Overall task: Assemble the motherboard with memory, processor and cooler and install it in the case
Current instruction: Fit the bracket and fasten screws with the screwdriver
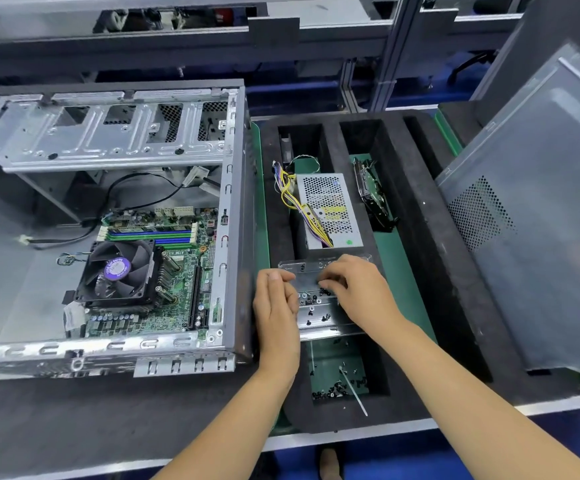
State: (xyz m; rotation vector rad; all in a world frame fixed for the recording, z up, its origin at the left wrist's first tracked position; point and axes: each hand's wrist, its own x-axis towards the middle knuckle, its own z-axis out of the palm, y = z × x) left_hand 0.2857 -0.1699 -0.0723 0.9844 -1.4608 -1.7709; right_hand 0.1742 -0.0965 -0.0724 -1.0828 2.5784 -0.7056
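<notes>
Screw compartment (337,382): nearest cut-out in the black foam tray (416,216), holding loose black screws and a white cable tie (354,391).
Left hand (276,306): fingers curled beside the clear screw box (319,299); whether it holds a screw cannot be told.
Right hand (357,289): fingers bent down into the clear screw box, tips among small black screws; grip not discernible.
Motherboard (164,271): lying inside the open case (108,216) at left, cooler fan (119,271) mounted, memory sticks (150,233) seated behind it.
Power supply (330,209): in the tray's middle slot, coloured wires attached.
Side panel (537,209): leaning at far right.
</notes>
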